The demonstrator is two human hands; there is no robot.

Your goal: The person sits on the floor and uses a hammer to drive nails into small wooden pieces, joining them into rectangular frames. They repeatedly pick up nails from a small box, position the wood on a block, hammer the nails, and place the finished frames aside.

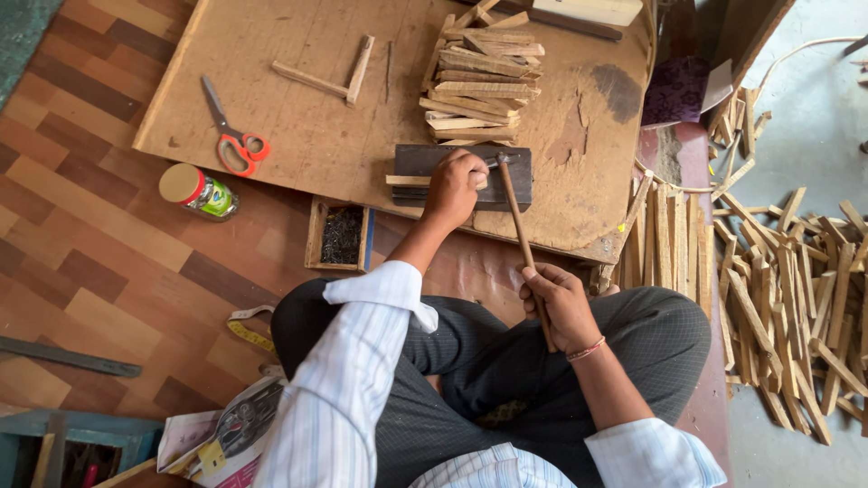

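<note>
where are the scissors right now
In the head view the red-handled scissors lie on the left part of the wooden board, left of the two joined wood strips and above the capped jar on the floor.

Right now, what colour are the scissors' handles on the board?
Red-orange handles on the scissors, clearest in the head view.

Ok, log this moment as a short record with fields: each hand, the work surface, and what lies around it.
left hand: pressing a wood strip onto a dark block
right hand: gripping a hammer, its head over the block
work surface: wooden board on the floor
on board: stacked strips, scissors
beside board: nail box, capped jar
right side: loose strip pile
</note>
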